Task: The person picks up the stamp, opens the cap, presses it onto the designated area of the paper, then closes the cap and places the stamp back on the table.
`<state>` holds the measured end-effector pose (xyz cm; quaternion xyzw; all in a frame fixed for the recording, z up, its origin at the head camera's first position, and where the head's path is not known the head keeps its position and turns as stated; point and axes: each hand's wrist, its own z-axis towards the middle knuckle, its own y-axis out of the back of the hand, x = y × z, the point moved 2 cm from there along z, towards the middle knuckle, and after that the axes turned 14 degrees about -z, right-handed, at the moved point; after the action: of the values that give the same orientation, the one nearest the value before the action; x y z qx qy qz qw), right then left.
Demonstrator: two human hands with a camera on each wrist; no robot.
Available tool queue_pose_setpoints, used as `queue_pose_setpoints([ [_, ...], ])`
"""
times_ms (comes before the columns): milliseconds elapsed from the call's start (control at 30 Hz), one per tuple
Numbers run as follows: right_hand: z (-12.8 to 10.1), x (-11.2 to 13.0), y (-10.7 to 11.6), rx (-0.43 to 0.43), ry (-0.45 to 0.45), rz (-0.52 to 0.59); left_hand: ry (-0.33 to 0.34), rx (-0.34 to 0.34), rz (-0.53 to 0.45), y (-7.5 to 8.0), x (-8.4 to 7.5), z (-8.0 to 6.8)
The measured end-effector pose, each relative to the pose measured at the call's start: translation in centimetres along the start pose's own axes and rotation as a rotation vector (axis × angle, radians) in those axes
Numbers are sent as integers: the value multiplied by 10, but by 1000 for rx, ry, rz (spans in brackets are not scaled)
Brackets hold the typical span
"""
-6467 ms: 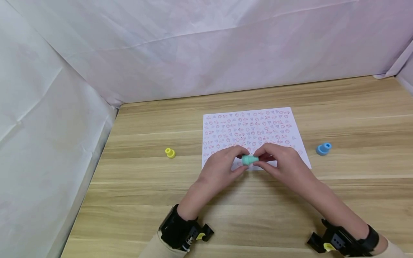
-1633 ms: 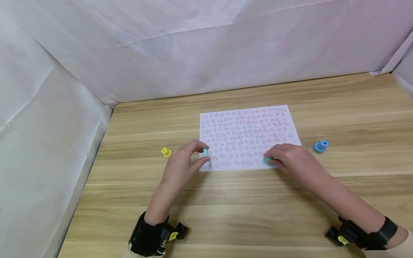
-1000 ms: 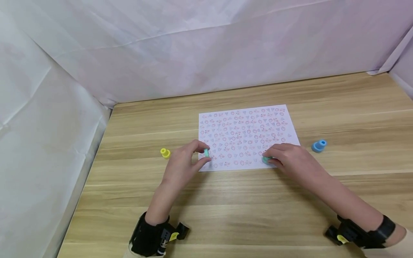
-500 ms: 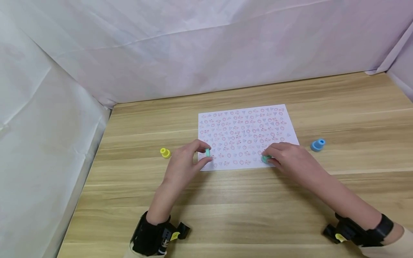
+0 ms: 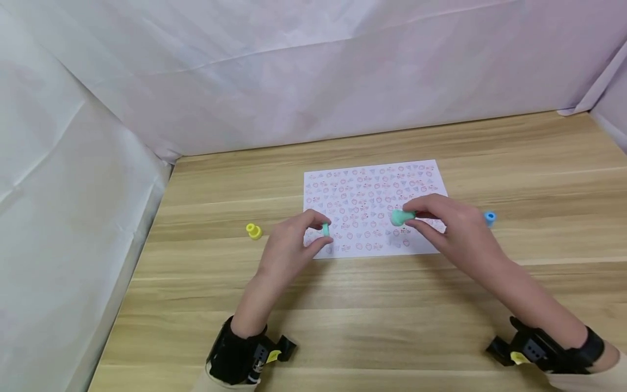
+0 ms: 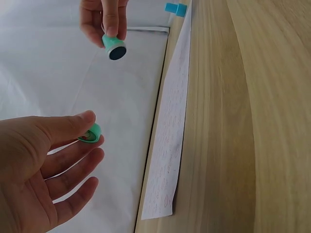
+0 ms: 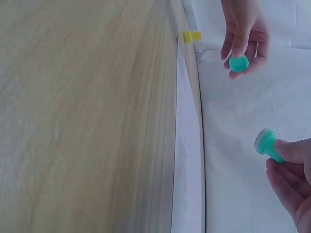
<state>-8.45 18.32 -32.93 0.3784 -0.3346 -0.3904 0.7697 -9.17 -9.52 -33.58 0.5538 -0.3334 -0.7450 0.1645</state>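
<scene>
Fingertips of my right hand (image 5: 455,228) are pinching the green stamp (image 5: 403,217) by its narrow end, holding it lifted off the patterned sheet (image 5: 372,185) with its round face turned toward the left — the left wrist view is showing that face as a dark disc (image 6: 116,51). My left hand (image 5: 289,253) is pinching the small green cap (image 5: 325,230) between thumb and forefinger, the other fingers hanging loosely curled beneath it; the cap is sitting just above the sheet's near-left corner. I am seeing the two hands apart from each other, the stamp and cap well separated, both hovering over the near half of the sheet. The sheet is lying flat on the wooden table (image 5: 372,326), covered in small red and blue marks. A yellow stamp (image 5: 253,231) is standing on the table to the left of my left hand, near but not touching. A blue stamp (image 5: 489,218) is peeking out just behind my right hand — mostly hidden by it. White cloth (image 5: 274,81) is walling the table at the back and left.
</scene>
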Motion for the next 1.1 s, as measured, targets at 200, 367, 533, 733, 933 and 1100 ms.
queue_pose_setpoints([
  [200, 1, 6, -2, -9, -6, 73, -20, 2, -20, -4, -6, 2],
  [367, 1, 11, -5, -9, -14, 101, -35, 9, -27, -9, -9, 4],
  [533, 0, 16, -9, 6, -15, 134, -46, 17, -37, -14, -11, 6],
  [733, -1, 21, -12, 33, -27, 183, -61, 39, -46, -19, -16, 8],
  [933, -2, 24, -15, 36, -21, 196, -42, 67, -38, -23, -20, 9],
  [1100, -3, 25, -17, 45, -19, 206, -44, 77, -40, -27, -23, 9],
])
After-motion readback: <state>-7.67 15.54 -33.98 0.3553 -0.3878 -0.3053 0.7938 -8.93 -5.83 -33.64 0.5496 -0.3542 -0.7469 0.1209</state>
